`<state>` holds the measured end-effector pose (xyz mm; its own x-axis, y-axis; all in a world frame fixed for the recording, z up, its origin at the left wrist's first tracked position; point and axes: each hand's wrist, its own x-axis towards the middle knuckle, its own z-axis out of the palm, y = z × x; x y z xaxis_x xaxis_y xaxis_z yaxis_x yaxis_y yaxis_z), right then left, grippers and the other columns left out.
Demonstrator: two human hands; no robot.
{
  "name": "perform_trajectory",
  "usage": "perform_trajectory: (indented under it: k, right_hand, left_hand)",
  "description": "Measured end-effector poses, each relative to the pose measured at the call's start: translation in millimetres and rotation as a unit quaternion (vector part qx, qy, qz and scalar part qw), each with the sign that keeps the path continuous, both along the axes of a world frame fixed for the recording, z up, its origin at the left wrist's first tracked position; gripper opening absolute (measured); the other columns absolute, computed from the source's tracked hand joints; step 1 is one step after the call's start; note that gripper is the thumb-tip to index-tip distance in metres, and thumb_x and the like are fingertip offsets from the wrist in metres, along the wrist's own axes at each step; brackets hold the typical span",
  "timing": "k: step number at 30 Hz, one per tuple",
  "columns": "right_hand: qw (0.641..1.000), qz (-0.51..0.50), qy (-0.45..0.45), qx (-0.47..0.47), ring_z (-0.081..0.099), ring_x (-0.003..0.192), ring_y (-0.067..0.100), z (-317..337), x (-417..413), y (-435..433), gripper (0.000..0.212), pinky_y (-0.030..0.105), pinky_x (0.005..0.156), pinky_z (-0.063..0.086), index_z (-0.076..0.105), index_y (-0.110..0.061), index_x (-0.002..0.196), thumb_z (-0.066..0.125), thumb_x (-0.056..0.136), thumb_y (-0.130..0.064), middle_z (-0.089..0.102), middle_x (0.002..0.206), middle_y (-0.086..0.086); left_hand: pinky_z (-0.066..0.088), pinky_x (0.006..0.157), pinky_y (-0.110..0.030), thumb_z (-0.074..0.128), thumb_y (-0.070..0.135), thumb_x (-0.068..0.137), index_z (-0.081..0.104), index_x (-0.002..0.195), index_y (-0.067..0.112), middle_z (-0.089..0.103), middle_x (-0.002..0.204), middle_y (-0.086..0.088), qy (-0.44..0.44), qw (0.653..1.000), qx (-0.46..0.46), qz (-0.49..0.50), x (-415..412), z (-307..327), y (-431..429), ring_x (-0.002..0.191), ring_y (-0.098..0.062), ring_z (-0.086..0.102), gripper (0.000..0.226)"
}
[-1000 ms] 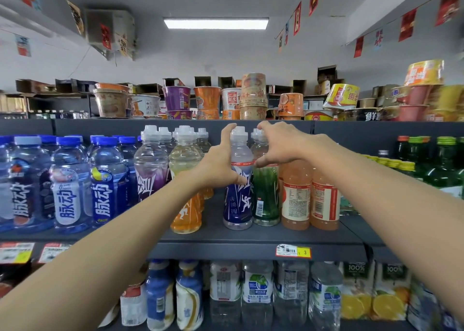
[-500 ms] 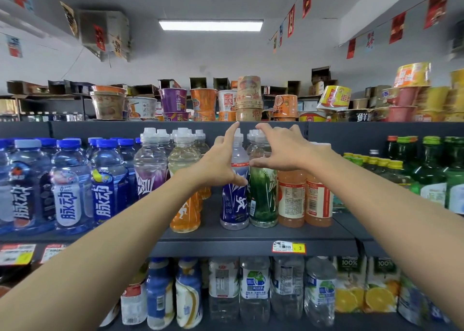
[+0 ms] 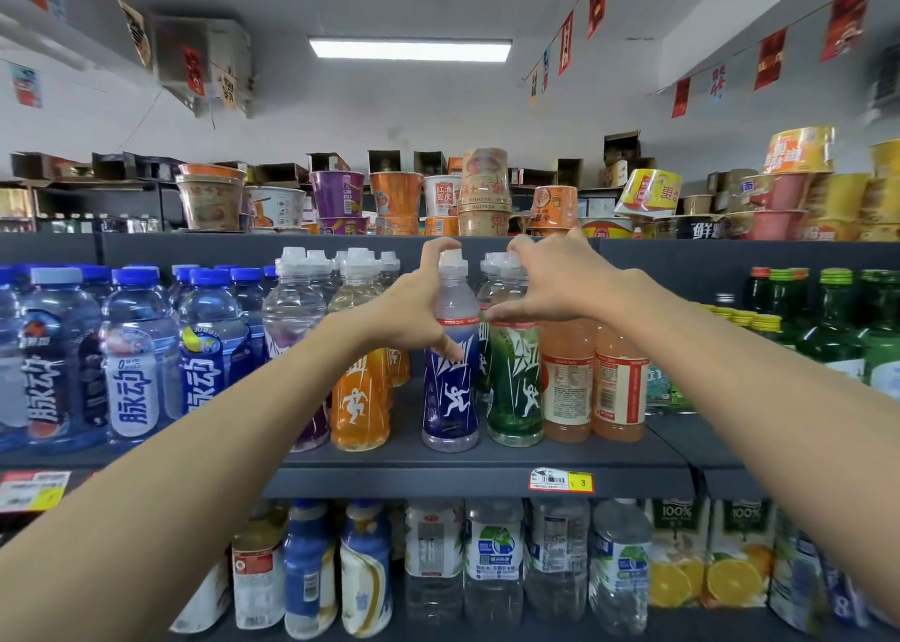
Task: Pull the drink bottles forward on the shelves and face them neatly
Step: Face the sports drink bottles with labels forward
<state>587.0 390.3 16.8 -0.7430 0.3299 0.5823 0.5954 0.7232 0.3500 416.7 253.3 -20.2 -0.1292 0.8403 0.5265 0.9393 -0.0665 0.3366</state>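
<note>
On the dark middle shelf stand sports-drink bottles with white caps. My left hand grips the blue-labelled bottle round its shoulder, thumb in front and fingers curled behind the neck. My right hand grips the green-labelled bottle beside it, thumb on its front and fingers over the cap. An orange bottle stands to the left with a gap between it and the blue one. Two peach-coloured bottles stand right of the green one.
Blue-capped water bottles fill the shelf's left part, green glass bottles the right. Noodle cups sit on the top shelf. Water bottles and juice cartons stand below. A price tag hangs on the shelf edge.
Both hands have slid up and closed tighter round the blue and green bottles. The two bottles now stand a little nearer the shelf's front edge, labels facing out.
</note>
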Motion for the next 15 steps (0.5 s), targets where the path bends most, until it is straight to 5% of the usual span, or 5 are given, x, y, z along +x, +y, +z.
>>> perform_trajectory:
  k: [3, 7, 10, 15]
  right_hand:
    - [0.999, -0.024, -0.004, 0.027, 0.063, 0.110, 0.027, -1.1, 2.7, -2.1, 0.111, 0.053, 0.105, 0.032, 0.046, -0.017, 0.136, 0.036, 0.063, -0.101, 0.069, 0.116, 0.003]
    - [0.999, -0.031, -0.014, 0.027, 0.047, 0.130, 0.031, -9.1, 2.8, -1.6, 0.125, 0.053, 0.109, 0.028, 0.032, -0.016, 0.148, 0.036, 0.058, -0.102, 0.050, 0.143, 0.012]
    - [1.000, 0.006, -0.013, 0.010, 0.037, 0.140, 0.031, -14.9, 1.0, -1.0, 0.133, 0.052, 0.113, 0.025, 0.014, -0.012, 0.157, 0.054, 0.059, -0.094, 0.037, 0.154, 0.012]
    - [1.000, 0.017, -0.024, -0.010, 0.032, 0.143, 0.031, -16.8, 4.6, 2.7, 0.140, 0.050, 0.115, 0.024, 0.010, -0.016, 0.157, 0.061, 0.053, -0.094, 0.031, 0.158, 0.011]
  left_hand:
    - [0.038, 0.109, -0.040, 0.097, 0.027, 0.057, 0.004, 0.150, 0.033, 0.028, 0.148, -0.013, 0.020, 1.000, 0.001, 0.008, 2.8, 1.0, -2.0, 0.135, -0.034, 0.037, 0.132]
    - [0.022, 0.120, -0.045, 0.095, 0.050, 0.051, 0.003, 0.156, 0.023, 0.007, 0.160, -0.001, 0.102, 0.993, 0.049, 0.046, 8.4, -1.8, -2.3, 0.148, -0.029, 0.012, 0.142]
    - [0.017, 0.122, -0.044, 0.091, 0.062, 0.050, 0.002, 0.158, 0.016, 0.009, 0.163, -0.004, 0.203, 0.974, 0.059, 0.086, 7.4, -3.7, -1.7, 0.150, -0.027, 0.010, 0.148]
    - [0.015, 0.121, -0.043, 0.088, 0.066, 0.052, 0.002, 0.158, 0.013, 0.013, 0.163, -0.007, 0.250, 0.960, 0.039, 0.121, 2.2, -0.9, -1.1, 0.150, -0.028, 0.011, 0.146]
